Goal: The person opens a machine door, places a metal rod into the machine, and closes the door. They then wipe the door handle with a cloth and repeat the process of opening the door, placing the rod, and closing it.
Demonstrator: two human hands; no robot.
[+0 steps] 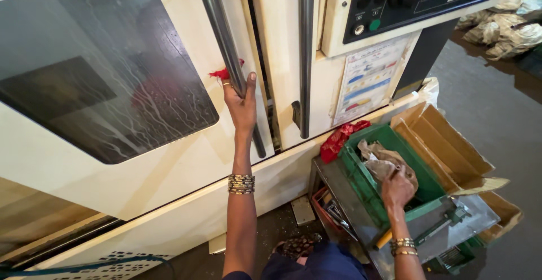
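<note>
Gripping the door handle (226, 42), left hand (241, 105) fingers closed; right hand (398, 187) clutches a rag (379, 161).

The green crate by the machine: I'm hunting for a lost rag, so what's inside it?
Inside the green crate lies a crumpled brownish cloth, with the right hand resting on it. A red rag drapes its far corner. Anything beneath the cloth is covered.

The door handle (226, 42) is smooth, glossy metal. The crate (395, 144) looks like matt green plastic, holding crumpled, perhaps greasy cloth (381, 161).
</note>
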